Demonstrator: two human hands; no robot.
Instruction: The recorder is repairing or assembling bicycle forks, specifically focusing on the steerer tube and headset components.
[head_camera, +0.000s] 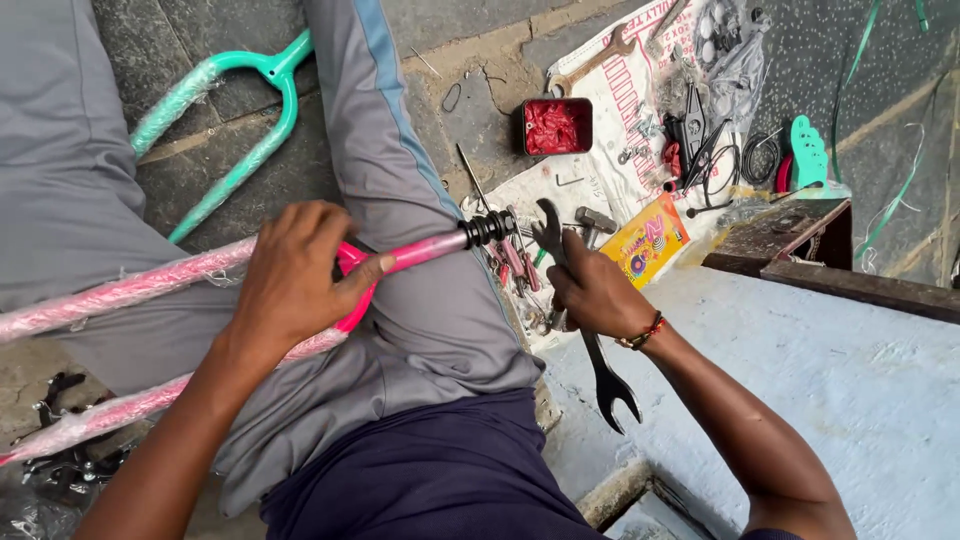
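— What do you have in your left hand?

— My left hand (290, 285) is wrapped around the crown of a pink bicycle fork (150, 290), fingers (325, 215) curled over the top and the thumb pressed along the tube. The fork lies across my lap on my grey trousers (400, 200), its two legs in plastic wrap running off to my left. The tube points to my right and ends in a stack of black threaded rings (488, 228)

— And the right?

— My right hand (595, 290) is closed around the middle of a dark double-ended spanner (605, 375). One open end sticks up just beside the black rings, the other points back toward me over the pale blue step (850, 370). The fingers are pressed tight around the shaft, and there is a beaded band (645, 332) on that wrist

— What is around you?

— On the stone floor (220, 40) past my knee lies a green fork (235, 110), also partly wrapped. To my right a printed sheet (620, 110) is spread on the ground, carrying a red tin (556, 126) with something red inside, a rusty spanner (590, 62), a small hammer (596, 222), a yellow packet (645, 240), black cable loops (745, 160) and loose small parts. A dark wooden box (790, 235) sits at the edge of the step, with a green plastic part (808, 150) just beyond it
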